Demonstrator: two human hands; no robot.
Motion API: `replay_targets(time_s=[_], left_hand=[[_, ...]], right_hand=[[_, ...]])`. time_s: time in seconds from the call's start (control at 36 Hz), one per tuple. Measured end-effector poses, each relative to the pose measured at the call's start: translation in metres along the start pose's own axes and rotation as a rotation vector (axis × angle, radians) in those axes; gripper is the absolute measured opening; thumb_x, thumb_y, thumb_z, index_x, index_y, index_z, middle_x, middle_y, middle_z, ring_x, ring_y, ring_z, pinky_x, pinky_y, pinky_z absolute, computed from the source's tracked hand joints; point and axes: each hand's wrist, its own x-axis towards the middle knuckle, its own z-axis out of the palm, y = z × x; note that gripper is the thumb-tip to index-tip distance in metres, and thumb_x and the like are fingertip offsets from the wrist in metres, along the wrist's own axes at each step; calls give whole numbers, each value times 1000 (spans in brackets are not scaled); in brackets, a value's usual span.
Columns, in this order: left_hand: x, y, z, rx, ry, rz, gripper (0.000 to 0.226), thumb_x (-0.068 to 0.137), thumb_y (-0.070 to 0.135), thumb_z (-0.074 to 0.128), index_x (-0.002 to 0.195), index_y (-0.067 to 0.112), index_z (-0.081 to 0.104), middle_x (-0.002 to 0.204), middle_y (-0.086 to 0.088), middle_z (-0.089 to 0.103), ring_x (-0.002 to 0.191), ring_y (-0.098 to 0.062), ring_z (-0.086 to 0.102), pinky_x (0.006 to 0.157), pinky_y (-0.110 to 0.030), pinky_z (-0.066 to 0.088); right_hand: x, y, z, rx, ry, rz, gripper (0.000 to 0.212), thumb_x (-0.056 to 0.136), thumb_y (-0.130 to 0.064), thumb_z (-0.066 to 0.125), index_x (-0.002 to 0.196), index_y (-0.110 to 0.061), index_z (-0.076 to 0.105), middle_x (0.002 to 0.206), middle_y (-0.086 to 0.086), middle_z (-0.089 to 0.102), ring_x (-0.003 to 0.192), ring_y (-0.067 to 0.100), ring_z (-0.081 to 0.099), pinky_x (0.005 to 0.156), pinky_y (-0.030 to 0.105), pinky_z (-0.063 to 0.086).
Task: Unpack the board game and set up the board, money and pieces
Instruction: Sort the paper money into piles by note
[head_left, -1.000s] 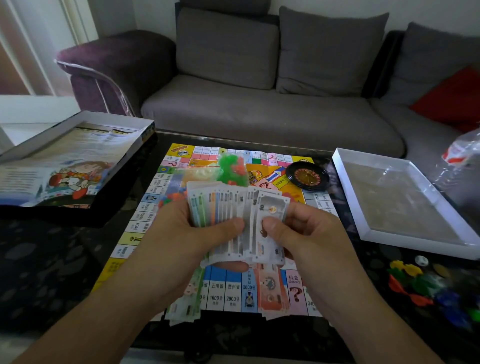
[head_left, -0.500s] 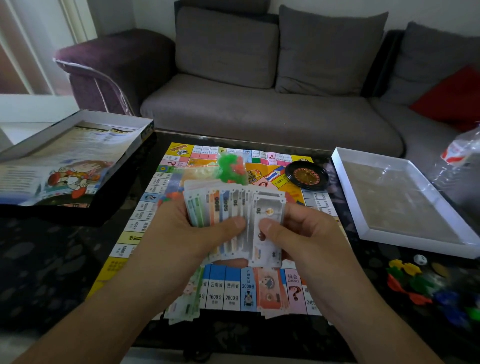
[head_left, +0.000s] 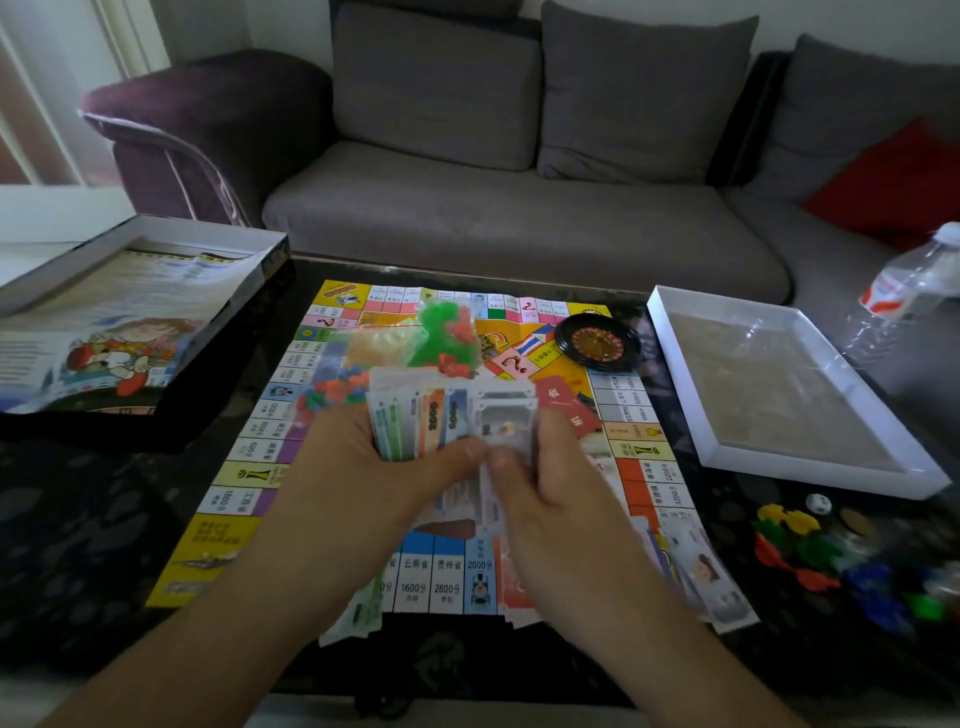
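Observation:
The paper game board (head_left: 244, 470) lies unfolded on the dark table. Above its middle, my left hand (head_left: 358, 467) grips a fanned stack of play money (head_left: 431, 421). My right hand (head_left: 540, 478) pinches the front note of that stack with its thumb. More notes lie on the board's near edge: a greenish pile (head_left: 358, 613) under my left wrist and pale notes (head_left: 711, 577) at the right corner. A bag of green and red pieces (head_left: 447, 332) and a small roulette wheel (head_left: 597, 343) sit on the board's far half.
The box lid with printed sheets (head_left: 130, 312) rests at the left. A white box tray (head_left: 779, 384) stands at the right, loose coloured pieces (head_left: 800, 551) and a die (head_left: 818, 503) in front of it. A plastic bottle (head_left: 914, 280) is far right; a grey sofa (head_left: 519, 223) behind.
Both hands have dropped slightly toward the board with the stack. My right thumb has slid along the front note, closer to my left thumb.

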Motion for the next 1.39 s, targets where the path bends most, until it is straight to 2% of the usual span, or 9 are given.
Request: replay_targets(time_s=[0.14, 0.28, 0.36, 0.47, 0.58, 0.94, 1.03, 1.19, 1.39], left_hand=[[0, 0, 8, 58, 15, 13, 14, 85, 10, 80, 87, 24, 78, 75, 7, 79, 65, -10, 76, 48, -16, 55], [6, -4, 7, -17, -8, -95, 14, 85, 9, 79, 94, 19, 80, 85, -3, 81, 73, -23, 79, 54, -33, 63], [9, -5, 7, -38, -16, -112, 18, 85, 9, 79, 99, 19, 81, 92, -4, 82, 78, -28, 80, 59, -42, 65], [10, -7, 7, -59, -21, -111, 16, 84, 10, 79, 97, 19, 82, 92, -4, 82, 78, -28, 80, 60, -40, 65], [11, -9, 11, -72, -33, -117, 17, 84, 10, 79, 99, 18, 81, 92, -5, 82, 78, -28, 80, 56, -36, 64], [3, -6, 23, -197, -90, -184, 33, 74, 11, 79, 107, 17, 80, 103, -9, 81, 88, -35, 79, 70, -56, 64], [1, -4, 22, -195, -109, -191, 34, 73, 12, 79, 106, 17, 80, 102, -9, 81, 88, -35, 79, 72, -60, 63], [-3, -4, 26, -215, -166, -228, 22, 68, 12, 80, 87, 22, 85, 95, -14, 80, 81, -37, 79, 57, -47, 64], [-2, -4, 18, -271, -202, -311, 26, 82, 16, 73, 106, 11, 80, 102, -17, 79, 88, -35, 79, 57, -42, 65]], right_hand=[[1, 2, -6, -20, 100, 39, 25, 108, -35, 52, 91, -17, 54, 87, 14, 59, 71, 23, 57, 65, 45, 50], [5, 5, -38, -90, 186, 69, 16, 105, -25, 61, 91, -27, 67, 90, -7, 74, 80, 7, 72, 72, 35, 63], [5, 10, -79, -183, 248, 160, 17, 104, -25, 62, 88, -26, 68, 82, -11, 74, 67, -1, 68, 60, 21, 54], [5, 37, -128, -505, 239, 304, 18, 99, -16, 63, 84, -10, 70, 72, 4, 72, 63, 17, 66, 61, 31, 53], [2, 68, -142, -722, 166, 478, 26, 98, -13, 60, 78, 4, 65, 45, -7, 57, 40, 0, 54, 37, 12, 34], [-13, 84, -116, -1185, 184, 458, 22, 99, -42, 61, 87, -27, 49, 99, -3, 65, 86, 15, 64, 73, 32, 59], [-8, 74, -111, -988, 204, 342, 18, 102, -37, 60, 88, -26, 56, 100, -6, 69, 86, 9, 66, 73, 30, 61], [-7, 20, -75, 126, -70, 148, 17, 99, -34, 67, 99, -19, 73, 90, 0, 77, 81, 14, 72, 72, 32, 56], [2, 12, -50, 154, -8, 75, 11, 94, -19, 76, 87, -11, 73, 89, 10, 79, 76, 37, 73, 62, 37, 58]])
